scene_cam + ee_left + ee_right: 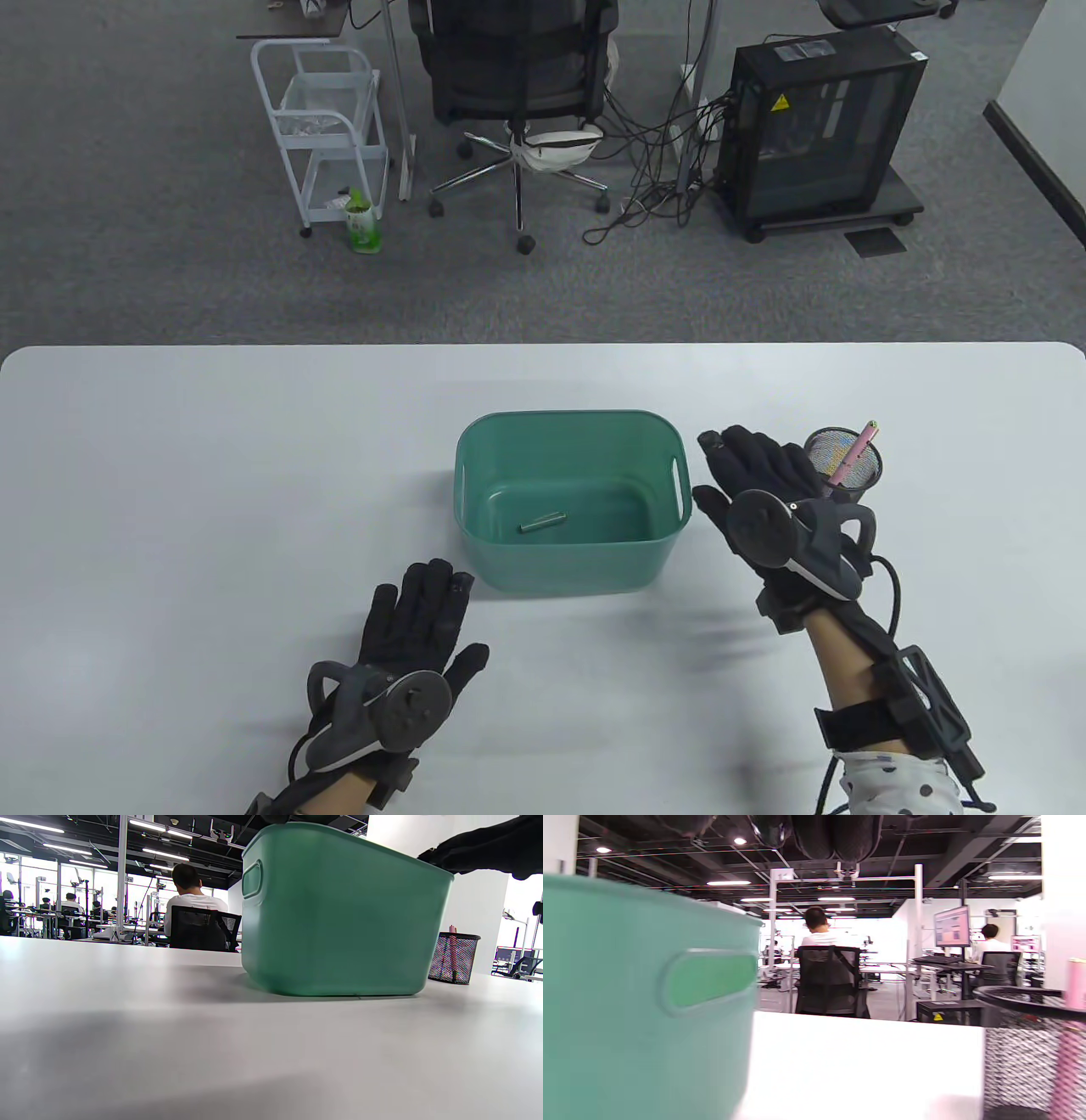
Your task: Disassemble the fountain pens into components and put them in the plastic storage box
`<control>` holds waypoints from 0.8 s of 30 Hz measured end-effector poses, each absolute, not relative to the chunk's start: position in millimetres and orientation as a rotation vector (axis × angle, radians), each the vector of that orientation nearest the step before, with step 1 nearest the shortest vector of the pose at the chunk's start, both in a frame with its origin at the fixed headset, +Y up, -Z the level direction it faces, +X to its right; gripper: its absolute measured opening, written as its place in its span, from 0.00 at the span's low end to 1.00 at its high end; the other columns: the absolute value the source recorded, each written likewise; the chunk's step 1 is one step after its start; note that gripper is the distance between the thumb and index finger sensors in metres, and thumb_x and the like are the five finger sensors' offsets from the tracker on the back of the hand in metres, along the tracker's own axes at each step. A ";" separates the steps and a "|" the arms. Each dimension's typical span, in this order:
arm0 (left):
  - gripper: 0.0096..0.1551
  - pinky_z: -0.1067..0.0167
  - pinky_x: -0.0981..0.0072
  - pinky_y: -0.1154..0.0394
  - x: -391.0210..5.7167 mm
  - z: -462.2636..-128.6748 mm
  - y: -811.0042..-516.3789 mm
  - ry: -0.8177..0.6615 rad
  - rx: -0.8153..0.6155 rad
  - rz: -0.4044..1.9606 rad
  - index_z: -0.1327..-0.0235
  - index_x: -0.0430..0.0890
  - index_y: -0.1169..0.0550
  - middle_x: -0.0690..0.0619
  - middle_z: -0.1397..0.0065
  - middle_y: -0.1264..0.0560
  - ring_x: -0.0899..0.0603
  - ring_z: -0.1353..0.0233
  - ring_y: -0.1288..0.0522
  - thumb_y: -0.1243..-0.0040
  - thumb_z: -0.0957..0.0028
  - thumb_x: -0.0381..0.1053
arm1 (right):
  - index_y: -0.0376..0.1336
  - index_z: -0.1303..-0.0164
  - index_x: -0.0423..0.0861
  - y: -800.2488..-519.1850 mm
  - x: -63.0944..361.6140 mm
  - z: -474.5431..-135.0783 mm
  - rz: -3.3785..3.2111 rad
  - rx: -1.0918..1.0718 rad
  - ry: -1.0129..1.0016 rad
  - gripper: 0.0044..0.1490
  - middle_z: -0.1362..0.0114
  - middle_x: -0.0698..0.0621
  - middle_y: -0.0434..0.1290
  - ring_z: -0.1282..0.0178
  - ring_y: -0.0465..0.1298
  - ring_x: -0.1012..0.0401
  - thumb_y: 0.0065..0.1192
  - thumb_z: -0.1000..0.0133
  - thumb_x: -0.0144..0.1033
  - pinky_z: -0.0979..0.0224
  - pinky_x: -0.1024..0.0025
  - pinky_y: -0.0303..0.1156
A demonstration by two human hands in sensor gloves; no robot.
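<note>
A green plastic storage box stands at the table's middle, and one small green pen part lies on its floor. A black mesh pen cup to its right holds a pink fountain pen. My right hand hovers between the box and the cup, fingers straight, holding nothing. My left hand lies flat on the table just left of the box's near corner, fingers spread and empty. The left wrist view shows the box close up, with the cup beyond it. The right wrist view has the box's wall left and the cup right.
The white table reaches to both sides of the frame. Beyond its far edge stand an office chair, a white trolley and a black computer case on grey carpet. People sit at desks in the background of the wrist views.
</note>
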State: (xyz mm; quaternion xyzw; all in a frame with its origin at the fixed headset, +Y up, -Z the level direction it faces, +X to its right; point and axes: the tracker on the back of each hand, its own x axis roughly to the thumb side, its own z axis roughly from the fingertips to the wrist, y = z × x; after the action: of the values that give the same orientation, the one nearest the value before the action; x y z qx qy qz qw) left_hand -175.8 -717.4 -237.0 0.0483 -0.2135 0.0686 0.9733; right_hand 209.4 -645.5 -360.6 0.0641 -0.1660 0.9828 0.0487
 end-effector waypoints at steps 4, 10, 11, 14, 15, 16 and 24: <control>0.45 0.16 0.39 0.61 -175.7 -237.1 -717.6 -0.429 0.096 0.138 0.05 0.41 0.50 0.39 0.04 0.52 0.33 0.08 0.55 0.68 0.28 0.64 | 0.56 0.15 0.57 -647.2 239.1 -365.0 2.985 0.031 -0.485 0.41 0.12 0.52 0.58 0.13 0.61 0.55 0.50 0.40 0.59 0.11 0.50 0.51; 0.45 0.16 0.39 0.61 -175.3 -237.4 -718.2 -0.429 0.086 0.132 0.05 0.41 0.50 0.39 0.04 0.52 0.33 0.08 0.55 0.68 0.28 0.64 | 0.55 0.14 0.57 -652.5 285.5 -378.4 2.919 -0.262 -0.430 0.41 0.11 0.52 0.57 0.13 0.60 0.55 0.51 0.40 0.59 0.11 0.50 0.50; 0.45 0.16 0.39 0.61 -175.2 -237.4 -718.2 -0.429 0.084 0.131 0.05 0.41 0.50 0.39 0.04 0.52 0.33 0.08 0.55 0.68 0.29 0.64 | 0.55 0.14 0.57 -653.4 290.7 -380.6 2.912 -0.296 -0.419 0.41 0.11 0.52 0.57 0.13 0.60 0.55 0.51 0.40 0.59 0.11 0.50 0.50; 0.45 0.16 0.39 0.61 -175.1 -237.3 -718.3 -0.429 0.079 0.130 0.05 0.41 0.50 0.39 0.04 0.52 0.33 0.08 0.55 0.68 0.28 0.64 | 0.55 0.14 0.57 -657.1 310.7 -389.6 2.886 -0.429 -0.378 0.41 0.11 0.52 0.57 0.13 0.60 0.55 0.51 0.40 0.59 0.11 0.50 0.49; 0.45 0.16 0.39 0.61 -175.0 -237.0 -717.8 -0.428 0.077 0.129 0.05 0.41 0.50 0.39 0.04 0.52 0.33 0.08 0.55 0.68 0.29 0.64 | 0.56 0.14 0.57 -658.1 315.6 -392.1 2.880 -0.463 -0.368 0.41 0.11 0.52 0.57 0.13 0.60 0.55 0.52 0.40 0.58 0.11 0.50 0.49; 0.45 0.16 0.39 0.61 -174.9 -237.2 -717.8 -0.428 0.076 0.127 0.05 0.41 0.50 0.39 0.04 0.52 0.33 0.08 0.55 0.68 0.29 0.64 | 0.56 0.14 0.57 -658.8 320.0 -394.5 2.878 -0.490 -0.362 0.41 0.11 0.52 0.57 0.13 0.60 0.55 0.52 0.40 0.58 0.11 0.50 0.49; 0.45 0.16 0.39 0.61 -175.3 -238.5 -718.5 -0.419 0.062 0.127 0.05 0.41 0.50 0.39 0.04 0.52 0.33 0.08 0.55 0.68 0.29 0.64 | 0.55 0.14 0.57 -663.8 335.4 -415.2 2.971 -0.542 -0.332 0.41 0.12 0.52 0.58 0.13 0.61 0.55 0.52 0.40 0.58 0.11 0.50 0.50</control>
State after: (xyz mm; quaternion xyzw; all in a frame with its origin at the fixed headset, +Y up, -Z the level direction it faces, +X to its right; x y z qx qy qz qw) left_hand -175.3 -718.5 -238.5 0.0309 -0.2078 0.0629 0.9757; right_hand 335.4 -663.8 -415.2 -0.1783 -0.1091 0.9765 0.0516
